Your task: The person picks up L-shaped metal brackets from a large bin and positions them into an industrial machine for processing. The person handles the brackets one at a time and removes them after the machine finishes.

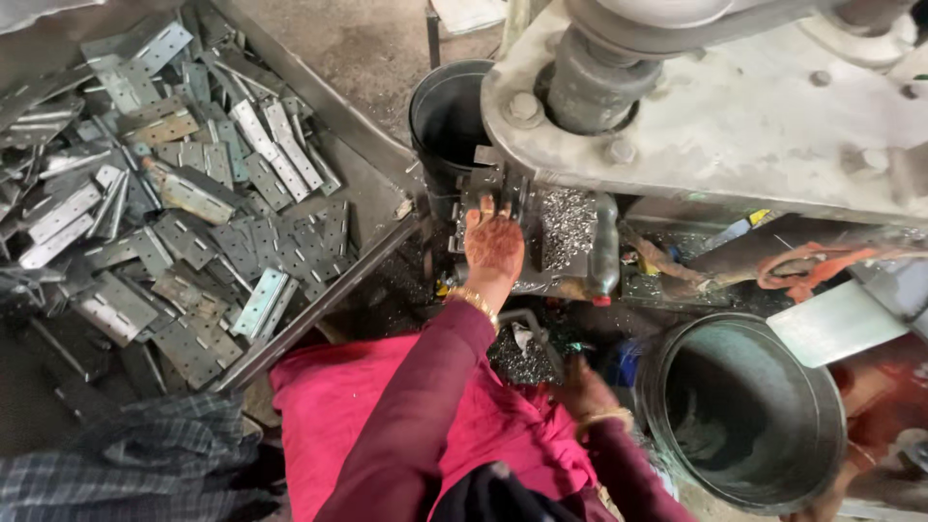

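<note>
My left hand [493, 242], patterned with henna and wearing a gold bangle, reaches forward to the die area of a heavy grey press machine [735, 116]. Its fingertips press on a small perforated metal plate [486, 184] under the press head. My right hand [583, 390] hangs low by my pink lap, blurred, next to a dark heap of metal scrap [522, 356]. What it holds is unclear. Maroon sleeves cover both arms.
A big pile of perforated metal plates [184, 203] fills a tray on the left, edged by a steel rail [319, 300]. A black bucket [447, 116] stands behind the die. A large round metal drum [744, 416] sits at right. A plastic bottle [604, 246] and shavings [565, 220] lie by the press.
</note>
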